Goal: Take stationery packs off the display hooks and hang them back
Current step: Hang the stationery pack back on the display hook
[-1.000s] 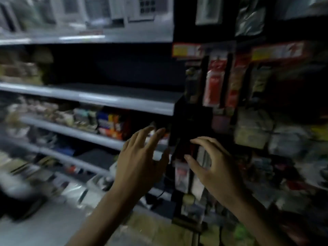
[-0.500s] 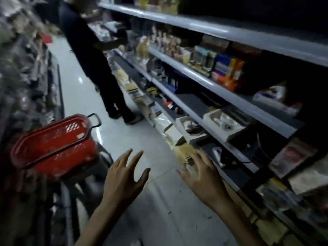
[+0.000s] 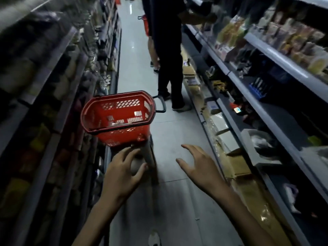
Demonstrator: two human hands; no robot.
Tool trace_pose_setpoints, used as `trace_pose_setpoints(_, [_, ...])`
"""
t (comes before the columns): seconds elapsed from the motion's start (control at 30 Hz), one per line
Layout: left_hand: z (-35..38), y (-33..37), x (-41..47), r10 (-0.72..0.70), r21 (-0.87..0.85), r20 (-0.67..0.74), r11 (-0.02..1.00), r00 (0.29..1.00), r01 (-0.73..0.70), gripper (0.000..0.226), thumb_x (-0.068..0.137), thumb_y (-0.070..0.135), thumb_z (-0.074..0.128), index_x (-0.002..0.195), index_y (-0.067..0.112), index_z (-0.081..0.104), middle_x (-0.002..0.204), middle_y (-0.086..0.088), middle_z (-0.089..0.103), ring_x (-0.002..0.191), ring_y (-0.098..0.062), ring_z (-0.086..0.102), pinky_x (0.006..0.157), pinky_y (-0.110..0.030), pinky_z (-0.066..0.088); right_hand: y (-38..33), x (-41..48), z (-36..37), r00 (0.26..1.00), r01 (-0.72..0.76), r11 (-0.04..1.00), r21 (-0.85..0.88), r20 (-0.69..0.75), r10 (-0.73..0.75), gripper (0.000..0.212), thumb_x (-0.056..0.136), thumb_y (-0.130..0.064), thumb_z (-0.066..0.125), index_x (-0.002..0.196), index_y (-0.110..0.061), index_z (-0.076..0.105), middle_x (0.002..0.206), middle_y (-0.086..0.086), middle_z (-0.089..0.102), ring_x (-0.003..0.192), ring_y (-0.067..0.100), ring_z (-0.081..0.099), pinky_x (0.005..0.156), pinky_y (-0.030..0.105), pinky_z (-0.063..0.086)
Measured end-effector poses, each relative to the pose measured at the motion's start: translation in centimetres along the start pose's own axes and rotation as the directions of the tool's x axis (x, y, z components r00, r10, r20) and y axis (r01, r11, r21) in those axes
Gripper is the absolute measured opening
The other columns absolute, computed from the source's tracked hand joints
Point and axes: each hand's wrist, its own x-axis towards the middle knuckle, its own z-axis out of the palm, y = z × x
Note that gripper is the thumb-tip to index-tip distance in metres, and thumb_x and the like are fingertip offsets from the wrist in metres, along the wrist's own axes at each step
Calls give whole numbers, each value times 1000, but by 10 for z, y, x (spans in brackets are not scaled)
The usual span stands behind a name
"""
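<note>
One: Since a second ago the view has swung off the hook display and down the aisle, and both hands have come away with nothing.
Two: Left to right, then?
One: Left shelves (image 3: 53, 82), blurred. Red basket (image 3: 122, 137) perched on something grey. Left hand (image 3: 124, 171) just below it, fingers spread, holding nothing; I cannot tell whether it touches the grey part. Right hand (image 3: 198, 167) is likewise spread and bare, over the floor (image 3: 168, 210).
Two: And the packs?
One: None in view, and no hooks can be made out, so nothing is in hand.
Two: Risks?
One: The left fingers are close under the basket, so a careless reach could tip it. On a blind turn back, an arm could sweep goods off the right shelves (image 3: 276, 55).
Two: What's in the way?
One: A person (image 3: 168, 50) in dark clothes stands mid-aisle by those shelves, and boxes (image 3: 237, 166) line the floor at their foot.
</note>
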Motion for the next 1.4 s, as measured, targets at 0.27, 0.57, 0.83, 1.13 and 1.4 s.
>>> trace_pose_setpoints(0.27, [-19,-95,70,-171,88,-23,981,985,172,63,87,61,52,138,25,62,138,3,60,126,-21,59,99,-42,54,-60,124,61,978,137,990,-21,160,-131,50,95,-42,66,142,-27,55,141,-8,58,129,8,52,99,17,36])
trace_pose_setpoints(0.57, [7,-174,178,-344,154,-31,926,938,345,64,87,61,50,140,26,59,138,2,58,127,-23,57,101,-46,52,-61,297,109,937,220,975,1,279,-212,45,94,-34,70,137,-26,60,133,-7,63,122,11,57,99,21,42])
trace_pose_setpoints(0.83, [30,-209,287,-453,261,6,862,892,436,58,92,54,50,137,19,62,134,-4,61,123,-28,59,99,-46,52,-51,461,134,899,214,976,-31,397,-185,41,96,-29,67,135,-18,62,132,3,64,123,20,59,103,33,45])
trace_pose_setpoints(1.13, [66,-263,365,-484,322,131,846,865,424,47,95,41,61,137,20,60,132,-6,60,118,-30,58,96,-46,48,-25,572,231,829,106,985,-132,559,-14,34,92,-28,65,126,-20,67,121,1,71,110,22,65,87,35,50])
trace_pose_setpoints(1.4, [125,-339,412,-517,410,431,843,740,349,59,99,48,55,149,18,46,136,-13,54,124,-36,54,97,-49,46,27,615,329,597,270,863,-427,777,198,46,91,-14,65,136,-19,59,129,13,65,114,35,64,90,40,54])
